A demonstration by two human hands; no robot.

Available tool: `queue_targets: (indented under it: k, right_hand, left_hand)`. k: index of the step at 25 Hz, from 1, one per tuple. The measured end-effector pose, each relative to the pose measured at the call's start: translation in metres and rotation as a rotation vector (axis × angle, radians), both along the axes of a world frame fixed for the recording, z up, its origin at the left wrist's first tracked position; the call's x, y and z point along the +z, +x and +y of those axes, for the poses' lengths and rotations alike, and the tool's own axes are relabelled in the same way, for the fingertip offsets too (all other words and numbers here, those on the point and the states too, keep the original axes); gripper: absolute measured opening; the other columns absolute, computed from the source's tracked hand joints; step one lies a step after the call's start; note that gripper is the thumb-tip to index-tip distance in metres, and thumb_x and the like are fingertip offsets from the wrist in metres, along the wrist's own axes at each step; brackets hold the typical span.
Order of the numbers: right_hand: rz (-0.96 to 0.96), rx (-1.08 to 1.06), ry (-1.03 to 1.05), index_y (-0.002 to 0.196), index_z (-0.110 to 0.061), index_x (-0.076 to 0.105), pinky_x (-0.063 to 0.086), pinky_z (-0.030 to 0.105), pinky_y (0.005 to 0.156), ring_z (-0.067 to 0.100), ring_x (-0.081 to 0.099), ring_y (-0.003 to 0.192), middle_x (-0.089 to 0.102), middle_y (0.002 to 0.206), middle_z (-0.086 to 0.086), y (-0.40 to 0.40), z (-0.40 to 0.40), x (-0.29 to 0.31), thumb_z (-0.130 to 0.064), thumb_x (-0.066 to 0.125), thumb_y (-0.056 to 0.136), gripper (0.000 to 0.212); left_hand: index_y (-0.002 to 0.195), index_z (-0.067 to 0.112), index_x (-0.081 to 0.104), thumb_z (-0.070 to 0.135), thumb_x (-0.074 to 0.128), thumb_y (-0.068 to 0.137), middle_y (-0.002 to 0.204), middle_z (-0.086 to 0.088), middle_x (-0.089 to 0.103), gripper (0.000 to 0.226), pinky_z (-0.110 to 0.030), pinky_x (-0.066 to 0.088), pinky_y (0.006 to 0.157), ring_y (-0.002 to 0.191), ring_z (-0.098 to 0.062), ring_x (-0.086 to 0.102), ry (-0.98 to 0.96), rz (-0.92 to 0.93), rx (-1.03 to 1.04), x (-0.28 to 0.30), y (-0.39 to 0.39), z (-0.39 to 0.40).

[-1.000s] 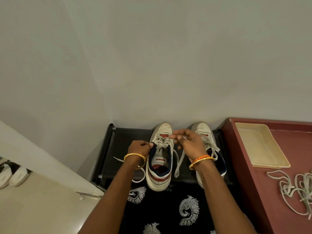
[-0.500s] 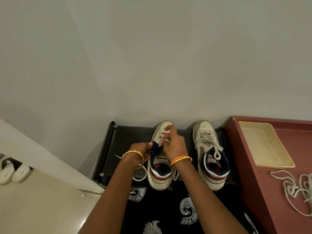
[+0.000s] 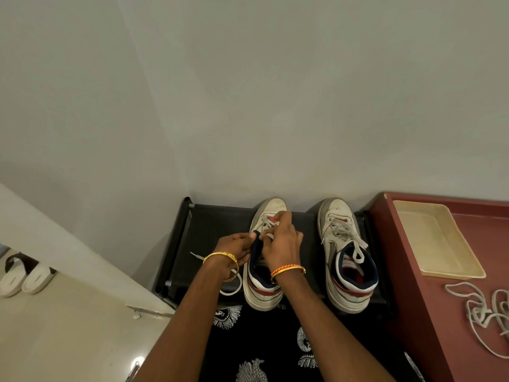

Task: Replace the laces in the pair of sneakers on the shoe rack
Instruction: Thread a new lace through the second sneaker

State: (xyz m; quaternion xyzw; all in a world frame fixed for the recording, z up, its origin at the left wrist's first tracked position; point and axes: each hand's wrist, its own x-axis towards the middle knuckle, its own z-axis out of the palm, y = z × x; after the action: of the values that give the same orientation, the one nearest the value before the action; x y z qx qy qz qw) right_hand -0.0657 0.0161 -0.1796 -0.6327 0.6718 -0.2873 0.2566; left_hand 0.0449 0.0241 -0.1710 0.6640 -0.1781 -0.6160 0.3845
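Observation:
Two white sneakers with navy collars and red trim stand side by side on the black shoe rack (image 3: pixel 209 224), toes to the wall. My left hand (image 3: pixel 237 249) grips the navy collar edge of the left sneaker (image 3: pixel 261 293). My right hand (image 3: pixel 281 241) is over that shoe's tongue, its fingers pinching the white lace near the lower eyelets. A loose end of this lace (image 3: pixel 197 255) trails onto the rack at the left. The right sneaker (image 3: pixel 345 260) stands untouched, still laced.
A dark red cabinet top (image 3: pixel 429 304) lies at the right with a cream tray (image 3: pixel 435 238) and a heap of loose white laces (image 3: pixel 484 310). White slippers (image 3: pixel 24 277) sit on the floor at far left. Black patterned cloth (image 3: pixel 275 340) covers my lap.
My right hand moved left from the gap between the shoes onto the left sneaker's laces. My left hand stayed on that shoe's collar. The right sneaker is now fully in view.

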Motion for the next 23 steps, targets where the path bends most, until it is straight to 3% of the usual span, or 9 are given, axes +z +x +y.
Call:
queue_targets:
  k: [3,5,7,9,12,15,18,23]
  right_hand:
    - [-0.082,0.0,0.049,0.118,-0.022,0.036,0.027,0.024,0.083,0.027,0.053,0.109,0.063,0.108,0.006,0.002,-0.002,-0.004,-0.013,0.066,0.083,0.047]
    - [-0.004,-0.007,0.047,0.123,-0.022,0.04,0.03,0.031,0.093,0.026,0.047,0.117,0.057,0.118,0.004,0.0,0.0,0.003,-0.015,0.068,0.081,0.051]
    - [0.163,-0.015,-0.144,0.119,-0.018,0.052,0.033,0.043,0.099,0.026,0.047,0.117,0.053,0.12,0.006,-0.001,0.013,0.011,-0.017,0.07,0.078,0.045]
    - [0.202,0.082,-0.362,0.101,-0.014,0.062,0.047,0.042,0.088,0.024,0.056,0.1,0.058,0.106,0.007,-0.001,0.036,0.008,-0.02,0.061,0.081,0.022]
    - [0.149,0.287,-0.166,0.105,-0.015,0.062,0.051,0.032,0.077,0.02,0.06,0.092,0.06,0.105,0.004,-0.002,0.062,0.001,-0.032,0.04,0.094,0.03]
    - [0.344,0.33,-0.196,0.098,-0.016,0.063,0.049,0.029,0.063,0.023,0.066,0.082,0.065,0.092,0.005,-0.003,0.061,-0.01,-0.038,0.036,0.096,0.035]
    - [0.393,0.376,-0.122,0.1,-0.014,0.064,0.05,0.033,0.067,0.028,0.066,0.086,0.067,0.095,0.009,-0.001,0.061,-0.008,-0.039,0.031,0.097,0.042]
    - [0.406,0.423,-0.005,0.099,-0.01,0.064,0.046,0.033,0.075,0.028,0.063,0.093,0.067,0.101,0.011,-0.004,0.058,0.001,-0.037,0.035,0.099,0.04]
  left_hand:
    - [0.094,0.013,0.064,0.02,0.054,0.095,0.09,-0.005,0.067,0.012,-0.027,0.05,0.071,0.085,-0.015,0.062,-0.008,0.054,0.026,-0.003,0.001,0.002]
    - [0.087,0.015,0.062,0.015,0.055,0.093,0.093,-0.008,0.066,0.01,-0.033,0.051,0.077,0.086,-0.019,0.061,-0.032,0.003,0.003,-0.008,0.001,0.0]
    - [0.082,0.016,0.061,0.011,0.056,0.092,0.094,-0.01,0.065,0.012,-0.035,0.051,0.076,0.086,-0.021,0.061,-0.068,-0.094,-0.006,-0.011,0.001,-0.005]
    - [0.08,0.015,0.059,0.009,0.055,0.092,0.091,-0.009,0.065,0.014,-0.029,0.049,0.068,0.079,-0.017,0.062,-0.104,-0.208,0.002,-0.007,0.005,-0.01]
    - [0.077,0.011,0.057,0.005,0.054,0.092,0.094,-0.014,0.066,0.016,-0.03,0.053,0.073,0.08,-0.022,0.066,-0.209,-0.412,-0.008,0.008,0.013,-0.016]
    - [0.074,0.011,0.052,0.002,0.049,0.093,0.092,-0.013,0.063,0.021,-0.023,0.052,0.064,0.077,-0.022,0.065,-0.306,-0.506,-0.024,0.036,0.017,-0.023]
    - [0.076,0.01,0.054,-0.002,0.045,0.094,0.094,-0.012,0.064,0.023,-0.029,0.055,0.067,0.077,-0.024,0.065,-0.387,-0.553,0.055,0.07,0.023,-0.032]
    - [0.072,0.014,0.049,-0.005,0.044,0.093,0.084,-0.003,0.06,0.029,-0.019,0.055,0.059,0.067,-0.017,0.065,-0.712,-0.396,0.301,0.166,0.028,-0.034]
